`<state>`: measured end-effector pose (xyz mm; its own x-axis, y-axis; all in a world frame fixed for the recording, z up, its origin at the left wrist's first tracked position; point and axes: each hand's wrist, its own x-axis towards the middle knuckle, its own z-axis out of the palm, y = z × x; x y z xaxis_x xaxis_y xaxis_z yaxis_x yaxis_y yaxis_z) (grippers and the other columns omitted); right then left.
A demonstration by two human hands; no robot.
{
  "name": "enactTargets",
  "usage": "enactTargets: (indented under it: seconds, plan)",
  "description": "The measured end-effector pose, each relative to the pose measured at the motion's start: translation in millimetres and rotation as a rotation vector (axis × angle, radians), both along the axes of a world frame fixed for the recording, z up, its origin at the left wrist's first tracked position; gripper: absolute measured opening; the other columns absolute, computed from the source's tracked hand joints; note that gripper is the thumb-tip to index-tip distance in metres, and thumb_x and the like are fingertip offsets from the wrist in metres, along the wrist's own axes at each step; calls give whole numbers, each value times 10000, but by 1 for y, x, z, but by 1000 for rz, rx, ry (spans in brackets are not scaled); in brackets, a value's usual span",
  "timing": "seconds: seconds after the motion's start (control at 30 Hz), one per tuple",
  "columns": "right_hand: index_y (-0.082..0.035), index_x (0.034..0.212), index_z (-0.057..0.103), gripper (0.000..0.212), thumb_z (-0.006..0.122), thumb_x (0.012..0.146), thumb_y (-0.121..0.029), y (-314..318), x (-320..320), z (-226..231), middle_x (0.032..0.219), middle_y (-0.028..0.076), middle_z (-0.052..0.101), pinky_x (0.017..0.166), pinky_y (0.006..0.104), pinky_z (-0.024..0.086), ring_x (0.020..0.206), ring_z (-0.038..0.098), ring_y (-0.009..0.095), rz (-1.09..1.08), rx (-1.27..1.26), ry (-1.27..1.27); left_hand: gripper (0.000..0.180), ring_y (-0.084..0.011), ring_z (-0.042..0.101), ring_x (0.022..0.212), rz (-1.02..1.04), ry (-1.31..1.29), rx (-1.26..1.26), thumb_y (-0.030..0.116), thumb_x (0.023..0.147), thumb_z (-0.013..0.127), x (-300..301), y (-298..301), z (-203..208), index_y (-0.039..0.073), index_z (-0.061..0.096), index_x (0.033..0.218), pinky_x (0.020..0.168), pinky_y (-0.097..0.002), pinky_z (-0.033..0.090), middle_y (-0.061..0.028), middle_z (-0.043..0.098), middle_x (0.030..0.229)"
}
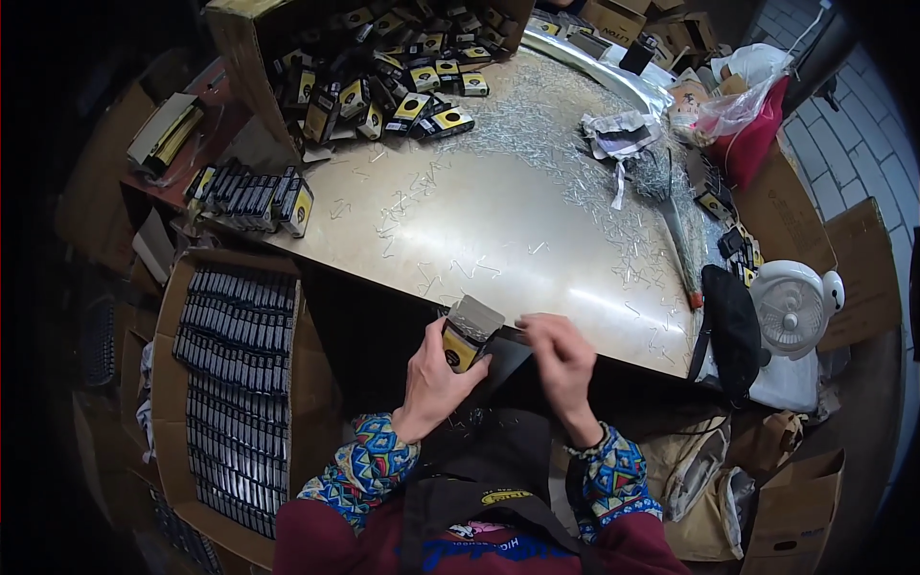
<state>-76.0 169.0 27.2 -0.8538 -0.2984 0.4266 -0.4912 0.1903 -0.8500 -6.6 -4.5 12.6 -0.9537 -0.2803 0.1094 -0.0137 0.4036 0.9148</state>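
Observation:
My left hand (436, 380) grips a small black and yellow cardboard box (467, 342) at the table's near edge. The box is tilted, its grey end flap stands up, and shiny metal bits show in its mouth. Just right of the box, apart from it, is my right hand (561, 364). Its fingers are bent and drawn together, slightly blurred; what they hold, if anything, I cannot make out. Many thin bent wire pieces (476, 268) lie scattered over the metal tabletop (450, 211) beyond my hands.
A tipped carton (251, 72) spills black and yellow boxes (410, 107) at the back left. Packed boxes (254, 198) stand in a row at the left edge. Below is a carton (172, 383) of stacked packs. A white fan (791, 305) and a black pouch (733, 331) sit right.

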Motion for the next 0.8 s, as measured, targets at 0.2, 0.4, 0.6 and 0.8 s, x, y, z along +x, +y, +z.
enactTargets:
  seconds: [0.2,0.4,0.6,0.8]
  plan:
    - [-17,1124,681,347,753,784,-35,-24,19,-9,1149,200,647,857,312,533,988,663,276,26,97,112,687,-408,627,947,28,310,-189,129,727,784,-1,10,-7,65,379,1278,759,-429,536,-198,560,1147]
    - [15,1119,685,257,683,863,-8,-30,24,-10,1147,162,682,845,251,529,987,665,158,75,-95,-235,596,-409,621,922,-2,122,-211,106,747,748,-2,10,3,46,414,1237,781,-434,519,-206,576,1090]
    - [6,1094,705,236,699,861,-31,-40,34,5,1014,110,730,785,214,526,885,664,97,-43,-69,-378,550,-417,612,913,32,115,-283,109,743,738,-1,12,-6,26,436,1195,750,-447,505,-218,589,1028]
    - [25,1057,713,209,707,855,-27,-44,34,6,951,93,737,744,214,529,834,649,68,-61,-131,-500,525,-421,600,915,37,127,-323,119,778,705,0,13,-10,-13,416,1196,720,-466,499,-214,588,970]
